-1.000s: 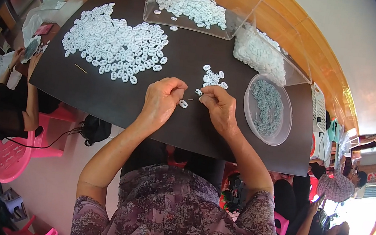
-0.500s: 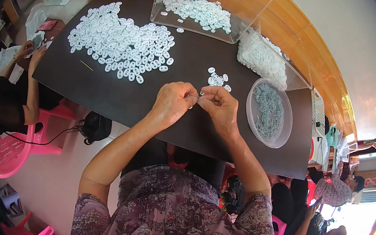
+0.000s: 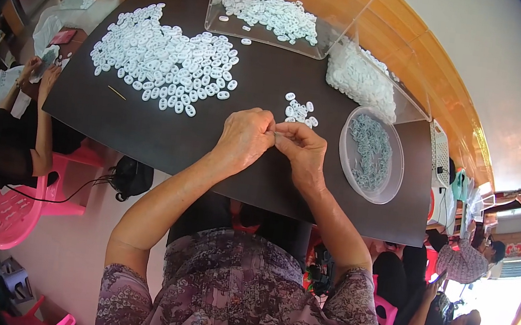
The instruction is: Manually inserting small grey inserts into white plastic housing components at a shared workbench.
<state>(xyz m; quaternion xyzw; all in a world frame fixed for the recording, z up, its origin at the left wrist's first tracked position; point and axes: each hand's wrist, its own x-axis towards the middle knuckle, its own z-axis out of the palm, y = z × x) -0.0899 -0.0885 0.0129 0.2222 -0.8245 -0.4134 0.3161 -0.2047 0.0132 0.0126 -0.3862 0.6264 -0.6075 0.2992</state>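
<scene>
Over the near part of the dark table, my left hand (image 3: 245,136) and my right hand (image 3: 302,151) meet with their fingertips pinched together. Whatever sits between the fingers is too small and hidden to name. Just beyond them lies a little group of white oval pieces with two holes (image 3: 298,110). A big spread pile of the same white oval pieces (image 3: 163,55) covers the left half of the table. Right of my right hand stands a round clear tub (image 3: 394,181) that holds a tangle of small grey-green pieces (image 3: 369,152).
A clear box (image 3: 268,41) with more white pieces stands at the back, and a bag of white pieces (image 3: 361,81) beside it. A thin yellowish stick (image 3: 117,93) lies on the table (image 3: 166,142). Other people sit at left and right. A pink chair (image 3: 7,214) stands at left.
My hands have drawn closer, so the fingertips now touch and the small gap between them has gone. The whole view has shifted slightly.
</scene>
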